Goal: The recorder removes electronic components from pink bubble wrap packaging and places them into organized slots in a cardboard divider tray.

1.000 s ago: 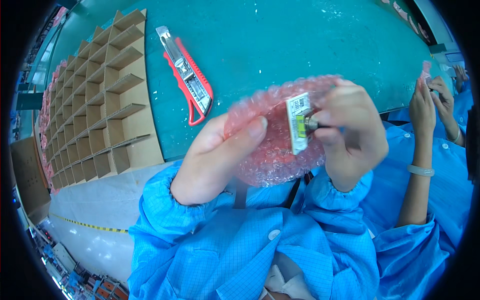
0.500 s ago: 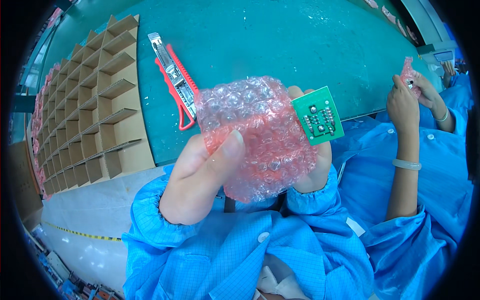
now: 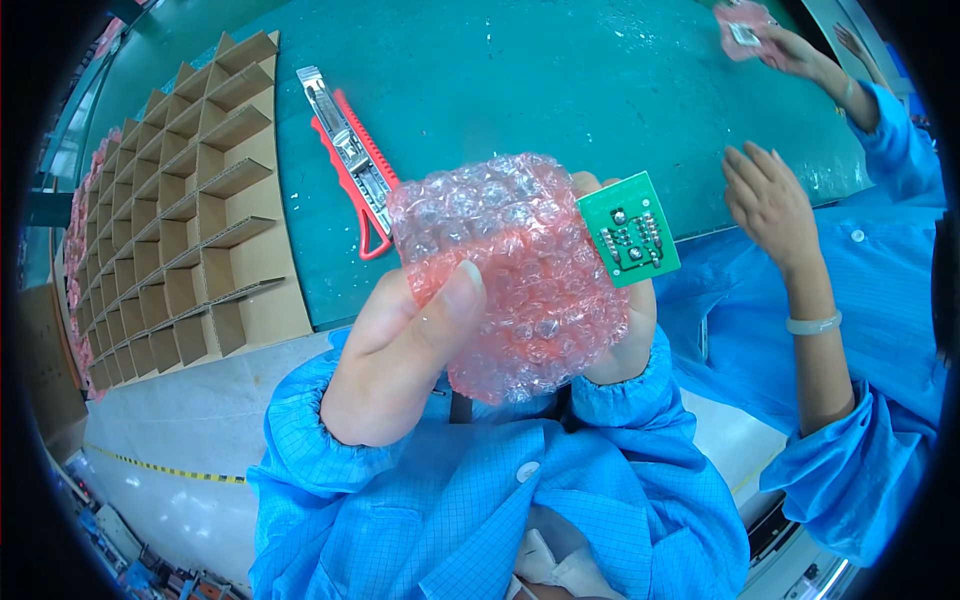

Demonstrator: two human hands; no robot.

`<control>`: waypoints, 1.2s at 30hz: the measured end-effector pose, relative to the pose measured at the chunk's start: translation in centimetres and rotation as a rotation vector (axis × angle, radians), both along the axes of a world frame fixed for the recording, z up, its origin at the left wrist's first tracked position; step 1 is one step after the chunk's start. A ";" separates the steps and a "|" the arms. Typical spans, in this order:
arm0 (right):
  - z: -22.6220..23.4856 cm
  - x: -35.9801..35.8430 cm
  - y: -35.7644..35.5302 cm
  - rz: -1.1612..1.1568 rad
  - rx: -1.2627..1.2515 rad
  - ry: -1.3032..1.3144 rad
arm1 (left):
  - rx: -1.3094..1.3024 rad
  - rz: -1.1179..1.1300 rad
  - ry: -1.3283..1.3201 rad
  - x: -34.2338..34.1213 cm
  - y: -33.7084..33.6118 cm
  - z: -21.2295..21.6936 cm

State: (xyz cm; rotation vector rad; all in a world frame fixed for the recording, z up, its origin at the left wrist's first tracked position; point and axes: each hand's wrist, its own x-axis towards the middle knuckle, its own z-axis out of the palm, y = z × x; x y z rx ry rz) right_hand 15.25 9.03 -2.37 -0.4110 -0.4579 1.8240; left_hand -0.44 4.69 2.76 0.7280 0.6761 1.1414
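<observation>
A pink bubble-wrap bag is held up in front of me, over the table's near edge. My left hand grips its left side, the thumb pressed flat on the front and the other fingers hidden behind. At the bag's right edge is a small green circuit board, slightly tilted, with soldered parts facing me. My right hand is behind the board and the bag, closed about the board; fingertips show above the board's upper left corner, while most of the fingers are hidden.
A red-handled utility knife lies on the green table beyond my left hand. To the left stands a cardboard divider grid. At right, a co-worker's hand hovers by the table; their other hand holds a pink bubble-wrap packet.
The co-worker's hands have parted, one carrying a pink packet to the table's far right. My hands, the bag and the board have barely shifted, the board slightly leftward.
</observation>
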 end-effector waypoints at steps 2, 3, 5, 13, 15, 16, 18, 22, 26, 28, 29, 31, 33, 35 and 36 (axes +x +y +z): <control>-0.9 0.8 1.3 -0.131 0.379 -0.266 | -0.034 -0.026 -0.013 -0.2 0.3 0.1; 0.0 1.5 1.8 -0.127 0.392 -0.259 | -0.021 -0.019 -0.008 -0.4 0.3 0.1; 2.9 3.0 3.0 -0.500 1.151 -1.265 | -0.084 -0.092 -0.095 -0.6 0.9 0.0; 7.2 0.3 3.0 -0.152 1.081 -1.366 | 0.162 0.187 0.065 0.9 1.2 -2.3; 6.5 0.3 3.2 -0.081 1.021 -1.207 | 0.308 0.185 0.140 0.8 1.4 -2.1; 6.0 0.1 3.4 0.032 0.934 -1.048 | 0.343 0.186 0.146 0.8 1.5 -1.7; 5.3 -0.2 3.6 0.084 0.926 -1.080 | 0.304 0.201 0.199 0.6 1.8 -1.3; 5.0 -1.4 7.6 0.053 0.868 -1.053 | 0.485 0.375 0.862 -0.6 3.7 -1.1; 6.8 -4.3 20.2 -0.038 0.807 -1.019 | 0.484 0.441 0.525 -0.3 0.8 -1.1; 5.8 -6.1 27.8 -0.076 0.771 -1.119 | 0.624 0.319 0.627 -1.1 -2.5 -3.1; 3.6 -5.6 32.9 -0.152 0.715 -1.035 | 0.707 0.199 0.641 -1.5 -3.3 -2.7; 0.0 -4.3 40.3 -0.306 0.795 -1.275 | 0.754 0.003 0.667 -3.2 -5.6 -2.3; -3.1 -4.4 44.3 -0.351 0.899 -1.529 | 0.686 -0.023 0.687 -5.3 -7.9 -3.8; -4.9 -5.6 45.3 -0.534 1.029 -2.089 | 0.719 -0.039 0.791 -7.4 -9.7 -6.3; -5.7 -2.7 47.5 -0.656 1.005 -2.189 | 0.693 -0.015 0.782 -7.8 -9.4 -6.5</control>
